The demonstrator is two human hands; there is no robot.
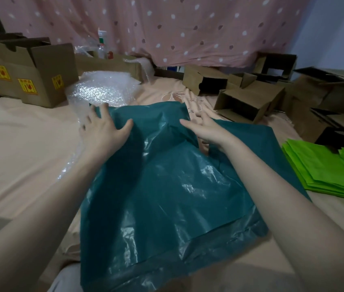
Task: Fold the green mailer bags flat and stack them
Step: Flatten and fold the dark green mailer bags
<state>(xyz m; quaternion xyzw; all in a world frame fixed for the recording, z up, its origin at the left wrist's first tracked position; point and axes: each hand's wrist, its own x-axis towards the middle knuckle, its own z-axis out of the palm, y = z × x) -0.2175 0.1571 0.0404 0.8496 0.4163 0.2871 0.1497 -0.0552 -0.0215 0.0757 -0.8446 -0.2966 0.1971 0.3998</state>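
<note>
Dark teal-green mailer bags [167, 197] lie centre frame on the bed sheet [19, 144], a crumpled glossy pile running from the near edge up to mid-scene. At least two layers visible: a lower edge sticks out at near right, and another sheet pokes out to the right under the right forearm. Not flat; a raised fold sits at the far end between the hands.

Left hand [103, 128]: fingers spread and straight, palm down on the far-left corner of the top bag, thumb pointing right onto the plastic. Released, pressing, not gripping.

Right hand [206, 128]: on the far-right part of the raised fold, fingers extended toward the far left, loosely splayed. Looks released and resting on the plastic; cannot tell whether the lower fingers catch the edge underneath.

Bubble wrap [101, 89] is just beyond the left hand, touching the bags' far-left edge, and trails down the left side.

Stack of lime-green flat bags [322, 169] at right, near the teal pile but apart from it.

Cardboard boxes with yellow stickers [27, 74] far left; open cardboard boxes [249, 100] far right. A clear plastic bottle [101, 47] stands behind the bubble wrap. Pink spotted curtain [167, 28] across the back.
</note>
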